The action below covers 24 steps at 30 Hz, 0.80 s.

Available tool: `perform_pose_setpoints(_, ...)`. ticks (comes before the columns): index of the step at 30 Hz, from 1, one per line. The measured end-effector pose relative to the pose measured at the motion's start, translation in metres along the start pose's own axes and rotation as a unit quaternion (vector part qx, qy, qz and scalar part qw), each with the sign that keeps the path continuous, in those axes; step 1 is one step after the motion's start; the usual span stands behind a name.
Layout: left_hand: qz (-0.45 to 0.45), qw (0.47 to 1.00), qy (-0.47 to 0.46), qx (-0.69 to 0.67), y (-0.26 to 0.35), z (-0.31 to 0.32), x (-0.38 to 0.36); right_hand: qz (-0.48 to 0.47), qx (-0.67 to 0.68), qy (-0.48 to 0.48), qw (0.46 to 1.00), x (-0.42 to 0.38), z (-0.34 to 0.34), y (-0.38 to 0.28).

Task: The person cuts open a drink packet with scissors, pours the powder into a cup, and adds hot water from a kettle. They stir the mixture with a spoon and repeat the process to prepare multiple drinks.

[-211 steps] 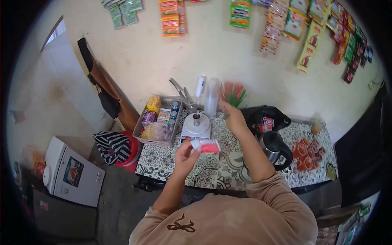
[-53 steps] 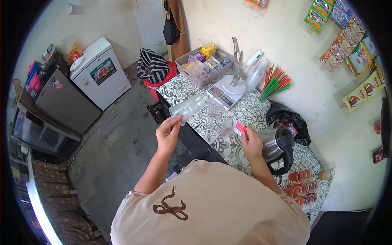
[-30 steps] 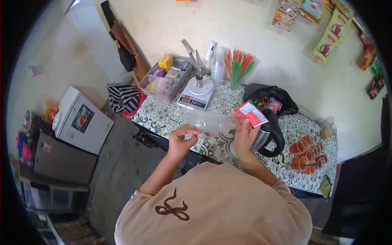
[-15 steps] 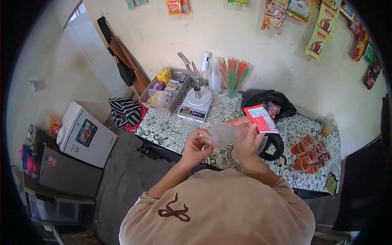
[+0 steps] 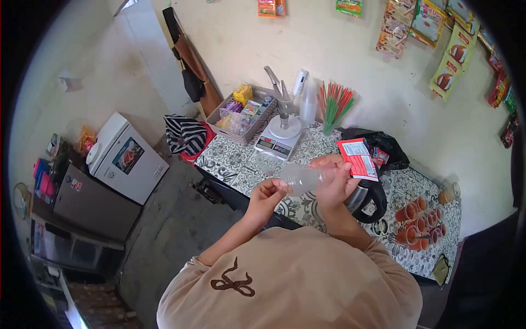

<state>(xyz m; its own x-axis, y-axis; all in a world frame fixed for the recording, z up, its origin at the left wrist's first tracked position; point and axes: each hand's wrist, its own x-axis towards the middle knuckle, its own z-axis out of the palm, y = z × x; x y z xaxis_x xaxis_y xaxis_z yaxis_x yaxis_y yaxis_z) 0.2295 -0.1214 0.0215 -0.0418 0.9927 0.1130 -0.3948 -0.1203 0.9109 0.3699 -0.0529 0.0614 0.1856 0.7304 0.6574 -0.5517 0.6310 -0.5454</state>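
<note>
A clear plastic cup [image 5: 300, 180] lies sideways between my hands above the patterned table. My left hand [image 5: 266, 198] pinches its left end, with the fingers closed at the edge. My right hand [image 5: 334, 186] wraps round the other end. Those same right fingers also grip a red and white sachet [image 5: 359, 160], which stands up over the hand. Close under my right wrist is a kettle with a black handle [image 5: 376, 204], partly hidden by the arm. Another clear cup [image 5: 267, 163] sits on the table beyond my left hand.
Behind are a digital scale [image 5: 278, 140] with a metal measuring cup, a basket [image 5: 256, 129] of packets, and red and green straws [image 5: 334, 107]. A black plastic bag [image 5: 392, 148] lies at the right, with several cups of reddish drink [image 5: 406, 213] nearer the table's right end.
The head view has shifted, so the table and wall items appear further right and the floor shows more. Both hands keep their hold on the cup and sachet.
</note>
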Motion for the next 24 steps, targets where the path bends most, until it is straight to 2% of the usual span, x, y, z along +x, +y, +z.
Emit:
perform_pose_setpoints(4, 0.005, 0.999, 0.042, 0.016, 0.003, -0.008, -0.007, -0.019, 0.055, 0.044, 0.997, 0.003, 0.006, 0.000)
perform_pose_setpoints(8, -0.024, 0.981, 0.191, 0.022, 0.001, -0.042, -0.018, -0.044, 0.051, 0.050, 0.997, 0.027, -0.006, -0.005)
perform_pose_setpoints(11, 0.103, 0.941, 0.296, 0.130, 0.007, -0.070, -0.019, -0.033, 0.056, 0.075, 0.995, 0.031, -0.009, -0.008)
perform_pose_setpoints(13, 0.164, 0.865, 0.348, 0.322, 0.008, -0.096, -0.017, -0.024, 0.059, 0.092, 0.994, 0.027, -0.009, -0.006)
perform_pose_setpoints(14, 0.195, 0.769, 0.347, 0.501, 0.012, -0.102, -0.015, -0.015, 0.062, 0.094, 0.994, 0.023, -0.009, -0.003)
perform_pose_setpoints(17, 0.261, 0.591, 0.238, 0.726, -0.001, -0.134, -0.002, 0.006, 0.070, 0.085, 0.994, 0.012, -0.009, 0.003)
perform_pose_setpoints(18, 0.213, 0.622, 0.226, 0.719, -0.017, -0.146, 0.005, 0.010, 0.073, 0.075, 0.994, 0.010, -0.010, 0.003)
perform_pose_setpoints(22, 0.221, 0.618, 0.169, 0.735, -0.048, -0.156, 0.024, 0.023, 0.056, 0.058, 0.997, 0.008, -0.014, 0.000)
perform_pose_setpoints(24, 0.214, 0.649, 0.161, 0.712, -0.057, -0.157, 0.027, 0.023, 0.047, 0.056, 0.997, 0.007, -0.013, -0.004)
